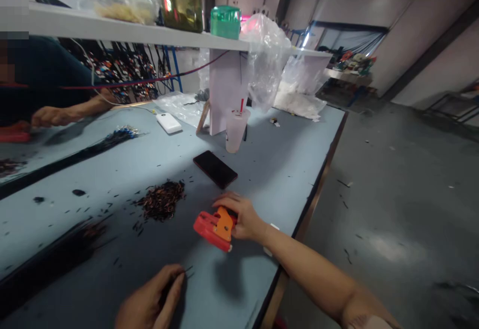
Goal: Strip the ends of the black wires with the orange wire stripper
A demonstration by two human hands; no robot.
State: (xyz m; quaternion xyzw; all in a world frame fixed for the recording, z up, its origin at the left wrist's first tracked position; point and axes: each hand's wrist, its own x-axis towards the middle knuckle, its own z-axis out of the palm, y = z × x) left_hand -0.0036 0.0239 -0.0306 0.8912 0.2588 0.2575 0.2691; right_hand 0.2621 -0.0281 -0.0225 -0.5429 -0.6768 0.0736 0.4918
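My right hand (239,217) is wrapped round a red and orange hand tool (217,229), held over the blue-grey table (277,169). At the bottom centre, my left hand (155,296) pinches thin dark wires (189,270) whose tips stick out past the fingertips to the right. A pile of short dark and copper-coloured scraps (162,199) lies left of the tool. To the far left lies a long bundle of black wires (48,259). A black phone (215,169) rests just beyond my right hand.
A cup with a red straw (235,132) stands by the shelf support (224,89). Nearby lies a white power bank (168,123). Across the table at left, a person's hand (52,116) is near a red tool (15,134). Plastic bags (265,60) hang from the shelf.
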